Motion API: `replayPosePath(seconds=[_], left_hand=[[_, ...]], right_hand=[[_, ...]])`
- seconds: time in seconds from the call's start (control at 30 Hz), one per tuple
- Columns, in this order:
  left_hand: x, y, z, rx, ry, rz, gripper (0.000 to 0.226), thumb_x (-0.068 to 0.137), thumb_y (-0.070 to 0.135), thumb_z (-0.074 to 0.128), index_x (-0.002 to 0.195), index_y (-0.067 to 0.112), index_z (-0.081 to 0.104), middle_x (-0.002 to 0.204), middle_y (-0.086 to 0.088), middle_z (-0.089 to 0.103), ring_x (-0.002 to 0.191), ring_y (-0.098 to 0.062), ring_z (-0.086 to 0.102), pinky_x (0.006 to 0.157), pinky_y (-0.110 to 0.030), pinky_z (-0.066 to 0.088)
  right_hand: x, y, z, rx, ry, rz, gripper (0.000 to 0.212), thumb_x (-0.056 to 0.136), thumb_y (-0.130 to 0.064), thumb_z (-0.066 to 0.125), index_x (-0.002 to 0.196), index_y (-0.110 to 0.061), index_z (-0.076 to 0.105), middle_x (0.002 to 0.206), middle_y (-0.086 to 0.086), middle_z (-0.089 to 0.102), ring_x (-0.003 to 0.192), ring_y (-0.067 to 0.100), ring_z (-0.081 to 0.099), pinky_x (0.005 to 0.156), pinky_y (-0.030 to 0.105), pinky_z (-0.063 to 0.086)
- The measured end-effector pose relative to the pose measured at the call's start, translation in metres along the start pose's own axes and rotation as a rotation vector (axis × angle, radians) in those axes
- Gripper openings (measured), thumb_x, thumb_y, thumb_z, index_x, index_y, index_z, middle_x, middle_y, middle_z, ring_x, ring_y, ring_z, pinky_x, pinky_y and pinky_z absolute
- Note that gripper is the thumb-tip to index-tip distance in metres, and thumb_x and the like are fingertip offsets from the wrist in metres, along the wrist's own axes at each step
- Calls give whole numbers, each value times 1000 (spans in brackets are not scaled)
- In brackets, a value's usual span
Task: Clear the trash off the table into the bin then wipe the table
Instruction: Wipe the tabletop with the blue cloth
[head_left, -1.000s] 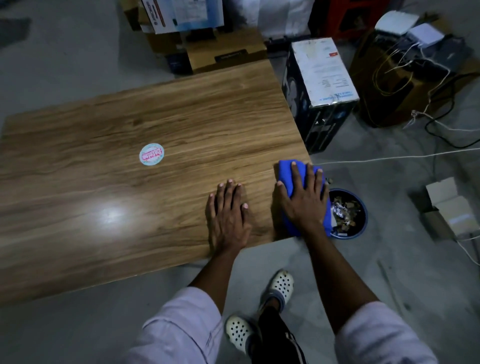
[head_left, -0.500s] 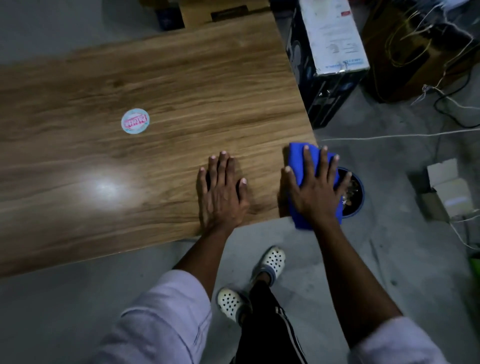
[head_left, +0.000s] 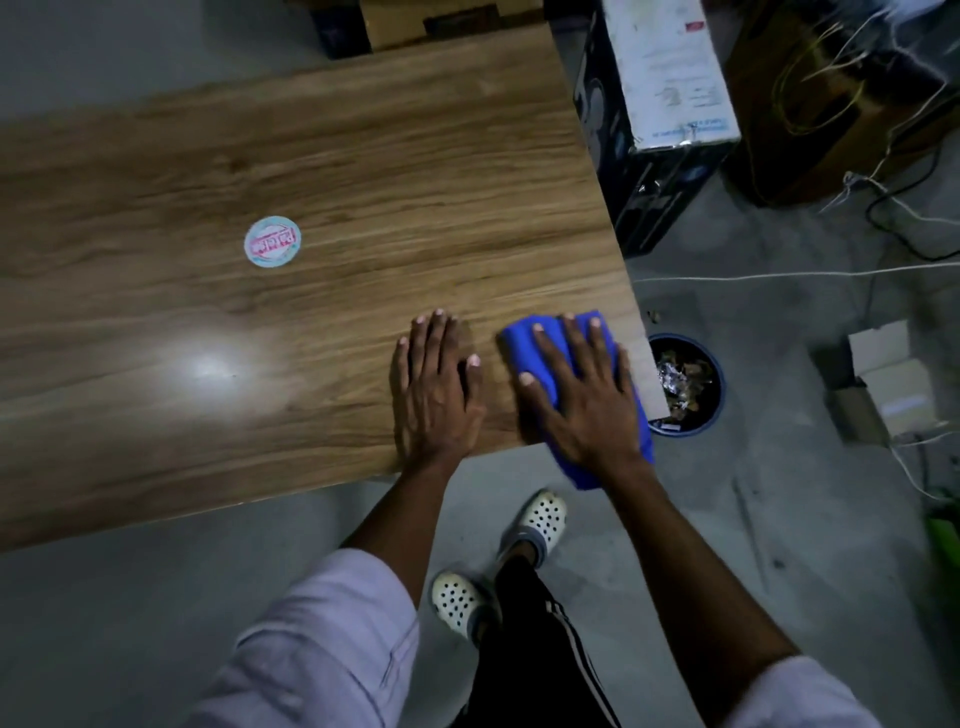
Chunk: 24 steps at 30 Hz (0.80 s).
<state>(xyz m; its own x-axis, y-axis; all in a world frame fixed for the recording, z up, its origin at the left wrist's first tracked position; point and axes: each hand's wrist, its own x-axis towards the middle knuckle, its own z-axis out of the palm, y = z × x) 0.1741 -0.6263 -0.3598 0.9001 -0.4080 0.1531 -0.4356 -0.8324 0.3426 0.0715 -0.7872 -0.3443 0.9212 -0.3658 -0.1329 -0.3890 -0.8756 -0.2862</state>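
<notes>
Wood-grain table (head_left: 311, 156) fills the upper left of the view. Blue cloth (head_left: 524, 338) lies on its near right corner, with the lower end hanging past the near edge.

Right hand (head_left: 582, 395): flat on the cloth, fingers straight and spread, palm pressing down, nothing gripped.

Left hand (head_left: 436, 389): at 9 o'clock of the right hand, just beside it. It lies flat on bare wood, fingers straight and close together, holding nothing.

Round sticker (head_left: 272, 241) sits on the tabletop at 10 o'clock of the left hand, well apart.

Bin (head_left: 719, 384), dark and round, stands on the floor at 3 o'clock of the cloth. The table corner overlaps its left side. Trash (head_left: 680, 374) inside: foil and brown scraps.

Dark carton (head_left: 665, 67) with a white label stands at 12 o'clock of the bin. A white cord (head_left: 779, 273) crosses the floor between them. Small cardboard box (head_left: 883, 384), flaps open, at 3 o'clock of the bin.
</notes>
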Motion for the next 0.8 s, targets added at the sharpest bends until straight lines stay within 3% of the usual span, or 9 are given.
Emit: replayPosePath(seconds=[0.1,0.23,0.33,0.47,0.6,0.8], left_hand=[[-1,2,2,77,-56,-3,60,103,40,33,156,11,36,165,-4,29,155,-21,18,124,-48,19],[-1,0,3,109,-56,-12,62,102,39,37,156,11,33,166,-4,27,156,-21,17,124,-48,17],[1,-1,0,106,-67,-11,60,100,35,40,156,13,35,166,-4,27,156,-20,17,124,-48,17],[1,2,-4,73,-63,-28,60,97,28,37,153,10,39,164,-6,31,155,-21,20,123,-49,21],[1,5,-5,46,-69,-34,54,103,28,38,153,9,39,164,-7,31,155,-21,20,123,-49,21],[9,12,-7,99,-61,-79,48,98,29,44,144,13,49,157,-6,41,148,-26,34,119,-49,26]], right_hand=[[35,29,-14,4,18,173,65,103,-63,26,161,-41,9,171,0,5,158,27,-4,125,57,4],[114,4,-14,58,55,263,64,105,-60,21,163,-36,8,171,6,3,157,32,-7,124,61,-2],[134,-45,0,13,8,105,65,104,-60,18,163,-35,6,171,5,1,157,31,-8,124,60,-4],[76,-56,7,7,3,-100,63,104,-60,25,162,-38,14,171,0,7,158,24,-4,125,56,4],[42,3,-6,-19,38,50,63,104,-61,29,161,-40,14,171,-3,9,158,24,-2,125,55,6],[128,11,-18,81,78,295,62,104,-61,24,161,-40,13,171,2,8,157,29,-4,124,60,1]])
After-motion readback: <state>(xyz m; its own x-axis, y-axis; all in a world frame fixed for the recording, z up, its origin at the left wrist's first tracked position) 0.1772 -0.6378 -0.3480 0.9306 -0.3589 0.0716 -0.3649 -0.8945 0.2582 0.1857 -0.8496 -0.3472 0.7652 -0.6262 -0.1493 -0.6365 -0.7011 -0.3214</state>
